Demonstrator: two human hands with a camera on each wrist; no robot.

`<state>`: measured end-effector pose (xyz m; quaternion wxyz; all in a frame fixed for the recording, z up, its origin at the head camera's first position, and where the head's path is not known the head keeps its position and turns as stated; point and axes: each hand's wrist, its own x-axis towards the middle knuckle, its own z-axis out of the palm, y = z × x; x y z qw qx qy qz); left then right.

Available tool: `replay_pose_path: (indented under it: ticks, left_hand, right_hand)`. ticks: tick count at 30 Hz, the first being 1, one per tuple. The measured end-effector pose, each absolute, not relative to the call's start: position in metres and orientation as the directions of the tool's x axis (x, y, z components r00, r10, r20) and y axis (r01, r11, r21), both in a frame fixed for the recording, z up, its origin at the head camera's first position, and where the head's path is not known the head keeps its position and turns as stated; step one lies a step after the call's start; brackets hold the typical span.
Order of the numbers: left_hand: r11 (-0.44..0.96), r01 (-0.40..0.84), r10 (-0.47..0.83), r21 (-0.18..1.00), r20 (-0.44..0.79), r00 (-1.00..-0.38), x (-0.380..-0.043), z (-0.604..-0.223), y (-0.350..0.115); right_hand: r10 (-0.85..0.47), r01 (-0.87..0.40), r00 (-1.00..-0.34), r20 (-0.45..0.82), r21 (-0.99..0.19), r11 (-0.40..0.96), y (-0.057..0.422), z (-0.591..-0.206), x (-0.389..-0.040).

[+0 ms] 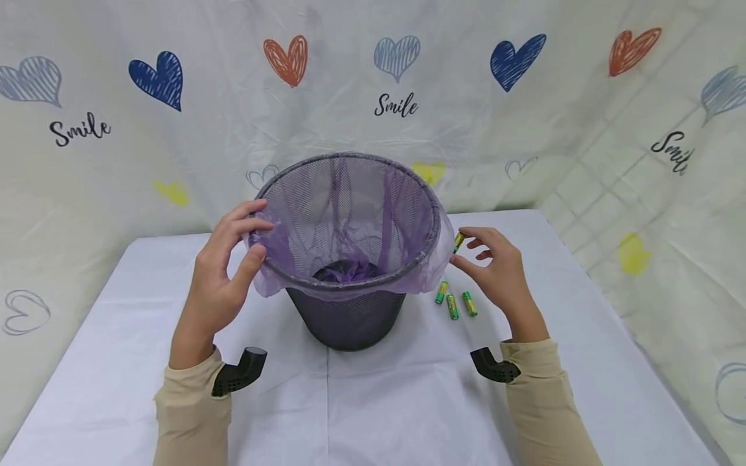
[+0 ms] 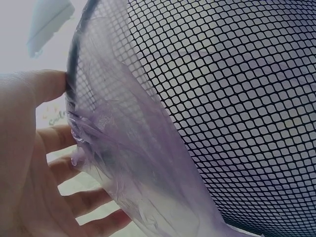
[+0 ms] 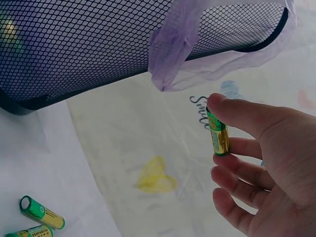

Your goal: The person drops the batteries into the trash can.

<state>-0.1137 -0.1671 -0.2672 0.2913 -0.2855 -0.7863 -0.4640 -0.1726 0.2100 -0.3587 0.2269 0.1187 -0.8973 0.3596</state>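
Note:
A black wire mesh waste bin point(image 1: 350, 320) stands upright on the table, lined with a thin purple bag point(image 1: 422, 272) folded over its rim. At the bin's left rim is my left hand point(image 1: 224, 272); its spread fingers and thumb touch the rim and bag. My right hand point(image 1: 492, 265) pinches a green and gold battery point(image 3: 217, 132) between thumb and fingers. It holds the battery outside the bin, beside the right edge of the bag. Three similar batteries lie on the table below this hand: one battery point(image 1: 441, 292), a second battery point(image 1: 452, 307) and a third battery point(image 1: 469, 303).
A white cloth covers the table point(image 1: 402, 401). Behind it hangs a pale backdrop point(image 1: 338, 116) printed with hearts and the word Smile. Black wrist cameras show at both sleeves, a left camera point(image 1: 239, 372) and a right camera point(image 1: 494, 366).

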Motion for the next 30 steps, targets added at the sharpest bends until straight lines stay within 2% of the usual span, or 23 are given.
replay_pose_path:
  ticks: [17, 30]
  left_hand:
    - [0.481, 0.662, 0.172, 0.575, 0.679, -0.714, -0.111, -0.266, -0.167]
    - [0.433, 0.699, 0.178, 0.569, 0.707, -0.685, -0.112, -0.268, -0.166]
  right_hand:
    - [-0.054, -0.425, -0.834, 0.549, -0.578, 0.696, 0.207, -0.345, -0.166]
    - [-0.029, -0.434, -0.819, 0.572, -0.586, 0.684, 0.206, -0.336, -0.163]
